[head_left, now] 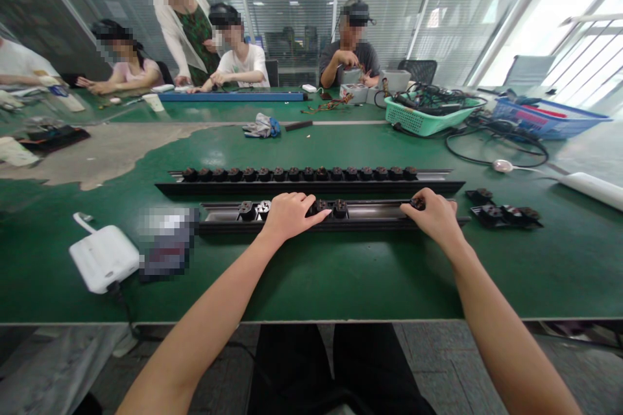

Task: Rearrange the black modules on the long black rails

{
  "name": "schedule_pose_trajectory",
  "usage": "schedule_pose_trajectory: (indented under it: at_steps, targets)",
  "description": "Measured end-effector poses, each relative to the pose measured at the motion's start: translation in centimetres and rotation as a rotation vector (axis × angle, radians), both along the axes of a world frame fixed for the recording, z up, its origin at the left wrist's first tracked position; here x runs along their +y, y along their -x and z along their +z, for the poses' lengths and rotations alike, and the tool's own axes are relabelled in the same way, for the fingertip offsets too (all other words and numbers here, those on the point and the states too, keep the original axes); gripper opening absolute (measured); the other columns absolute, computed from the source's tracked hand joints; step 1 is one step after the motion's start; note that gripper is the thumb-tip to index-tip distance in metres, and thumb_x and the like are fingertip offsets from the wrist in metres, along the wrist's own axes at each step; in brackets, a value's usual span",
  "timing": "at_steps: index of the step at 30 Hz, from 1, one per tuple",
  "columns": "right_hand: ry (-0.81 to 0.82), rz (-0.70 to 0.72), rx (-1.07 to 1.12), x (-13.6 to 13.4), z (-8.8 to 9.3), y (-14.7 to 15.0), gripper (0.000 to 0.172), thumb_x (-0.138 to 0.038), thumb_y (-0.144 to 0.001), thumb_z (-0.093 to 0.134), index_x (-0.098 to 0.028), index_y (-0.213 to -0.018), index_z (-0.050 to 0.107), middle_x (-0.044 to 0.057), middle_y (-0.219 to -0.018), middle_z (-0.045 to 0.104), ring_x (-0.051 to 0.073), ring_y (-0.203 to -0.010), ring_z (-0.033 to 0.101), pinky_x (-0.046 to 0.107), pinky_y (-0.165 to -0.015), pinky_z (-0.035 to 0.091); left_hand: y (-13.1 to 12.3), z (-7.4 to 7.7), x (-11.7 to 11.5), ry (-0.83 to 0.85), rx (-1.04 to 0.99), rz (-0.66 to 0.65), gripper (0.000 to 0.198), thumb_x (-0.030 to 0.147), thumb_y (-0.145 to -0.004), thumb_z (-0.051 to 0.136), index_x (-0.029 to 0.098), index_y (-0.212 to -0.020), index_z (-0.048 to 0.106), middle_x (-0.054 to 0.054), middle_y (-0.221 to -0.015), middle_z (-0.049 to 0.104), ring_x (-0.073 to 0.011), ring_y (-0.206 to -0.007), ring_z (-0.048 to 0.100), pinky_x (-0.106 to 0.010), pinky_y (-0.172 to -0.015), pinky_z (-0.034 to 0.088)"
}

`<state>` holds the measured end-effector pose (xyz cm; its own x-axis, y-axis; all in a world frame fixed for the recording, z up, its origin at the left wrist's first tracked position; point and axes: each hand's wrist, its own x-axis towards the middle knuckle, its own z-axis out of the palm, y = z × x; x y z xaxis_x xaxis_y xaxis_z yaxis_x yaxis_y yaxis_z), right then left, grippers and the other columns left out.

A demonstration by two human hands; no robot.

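A long black rail (370, 213) lies across the green table (311, 272) in front of me, with a few black socket modules (327, 207) seated in its channel. My left hand (288, 214) rests flat on the rail, fingers stretched toward those modules. My right hand (435, 213) is curled at the rail's right end, fingertips pinching a small black socket module (417, 203). Just behind lies a second black rail (309, 183) filled with a row of several socket modules.
Loose socket modules (501, 213) lie right of the rail. A white box with a cable (104, 257) sits at the left. A green basket (423, 115) of cables, a blue basket (548, 118) and a white cable (559, 172) stand beyond. Several people work at the far side.
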<state>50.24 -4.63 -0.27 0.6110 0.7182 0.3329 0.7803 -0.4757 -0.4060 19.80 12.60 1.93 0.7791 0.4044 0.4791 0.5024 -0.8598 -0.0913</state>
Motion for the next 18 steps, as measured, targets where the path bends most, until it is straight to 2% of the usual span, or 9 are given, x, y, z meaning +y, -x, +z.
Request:
schedule_pose_trajectory:
  at_steps: [18]
  targets:
    - [0.022, -0.033, -0.052, -0.4, 0.0, -1.1, 0.031, -0.053, -0.075, 0.053, -0.024, -0.083, 0.054, 0.008, -0.083, 0.066, 0.031, -0.089, 0.059, 0.046, -0.087, 0.038, 0.0, 0.0, 0.0, -0.008, -0.004, 0.001, 0.059, 0.066, -0.097, 0.042, 0.017, -0.093, 0.074, -0.01, -0.081, 0.073, -0.0231, -0.075, 0.067, -0.034, -0.066, 0.043]
